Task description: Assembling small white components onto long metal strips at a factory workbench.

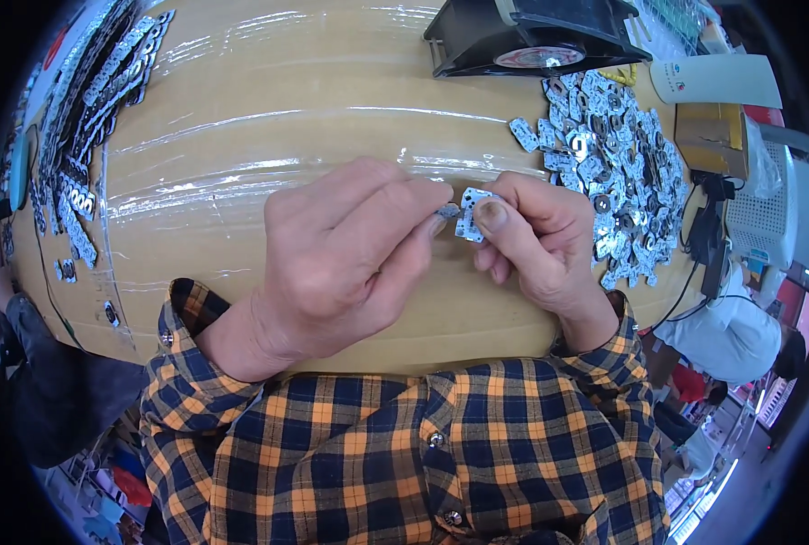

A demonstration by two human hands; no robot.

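Both hands meet over the middle of the table, close to my chest. My right hand (541,232) pinches a small flat metal plate (468,216) with holes in it, the thumb pressed on its face. From the left, my left hand (350,245) is closed, thumb and fingertip pinching a small grey metal piece (448,210) right at the plate's left edge. Whether the piece is joined to the plate or only beside it, I cannot tell. The plate resembles those in the heap (613,173) just beyond my right hand.
Long rows of linked metal plates (105,91) lie at the far left, a few loose pieces below them. A black fan-like box (536,36) stands at the back. Right of the heap are a cardboard box (709,138), a white basket (759,209) and cables. Other people sit on both sides.
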